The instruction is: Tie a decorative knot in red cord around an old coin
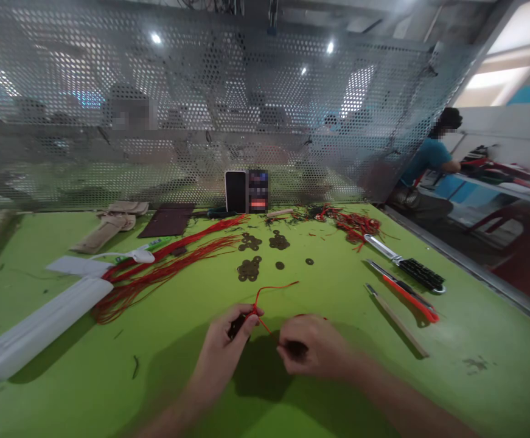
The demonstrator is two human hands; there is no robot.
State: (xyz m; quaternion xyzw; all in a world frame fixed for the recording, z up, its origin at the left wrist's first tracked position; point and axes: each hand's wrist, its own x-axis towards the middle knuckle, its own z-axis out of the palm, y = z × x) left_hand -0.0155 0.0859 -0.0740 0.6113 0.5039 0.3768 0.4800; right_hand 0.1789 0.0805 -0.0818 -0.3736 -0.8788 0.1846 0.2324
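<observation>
Between finger and thumb, my left hand [232, 331] pinches a thin red cord [265, 327] at what looks like a knot. One loose end of the cord rises from there and bends away to the right. My right hand [308, 345] is closed on the other stretch, which runs taut between both hands. A bit of red shows above the right knuckles. Beyond the hands lie small groups of dark coins with holes [249, 268], and two single coins [309, 261] sit to their right.
Bundles of red cord [164, 274] and a white tube-like object [45, 328] lie left. On the right are a black-handled tool [420, 274], an orange cutter [411, 298] and a wooden-handled blade [397, 319]. Phones [236, 191] lean against the perforated screen [191, 146]. A person [429, 158] sits far right.
</observation>
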